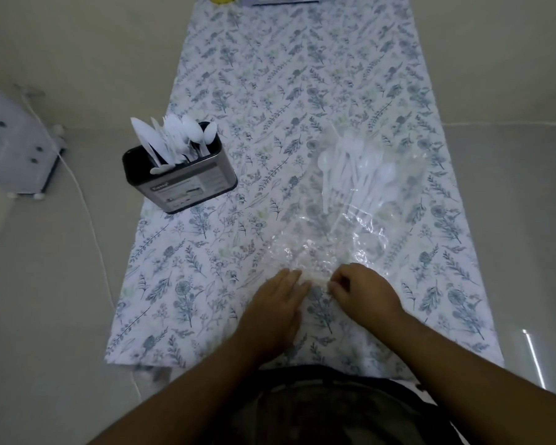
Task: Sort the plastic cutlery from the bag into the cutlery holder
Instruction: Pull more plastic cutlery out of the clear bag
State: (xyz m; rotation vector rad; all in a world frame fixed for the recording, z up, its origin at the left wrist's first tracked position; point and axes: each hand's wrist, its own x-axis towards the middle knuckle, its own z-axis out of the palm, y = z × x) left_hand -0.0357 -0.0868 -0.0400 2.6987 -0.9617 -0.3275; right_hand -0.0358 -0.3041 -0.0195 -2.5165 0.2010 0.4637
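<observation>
Pinching at the near edge of a clear, crinkly plastic bag [344,226] is what both hands are seen doing here. The left hand [278,303] is laid mostly flat, its fingers [294,279] held straight and pressed close together on the thin film. The right hand [363,292] is curled, fingertips [334,287] bunched together on a fold of the same edge, just beside the left fingertips with a small gap between them.

Beyond the fingertips, the bag is stretched out flat and wrinkled, glossy where light is caught. At its far end, well away from the fingers, a loose bundle of white plastic cutlery [355,170] can be made out through the film; rounded spoon bowls are visible, the rest is too blurred to sort out.

Off to the left of the left fingers and further away, a dark, rounded-rectangular cutlery holder [180,181] with a paper label on its side is stood upright. It's already stuffed with white plastic pieces [174,139]: spoons with oval bowls and flat pointed knife blades sticking up.

Everything is set on a soft floral-print cloth [206,284], leafy blue-grey sprigs on white, spread over a smooth pale floor [61,268].
</observation>
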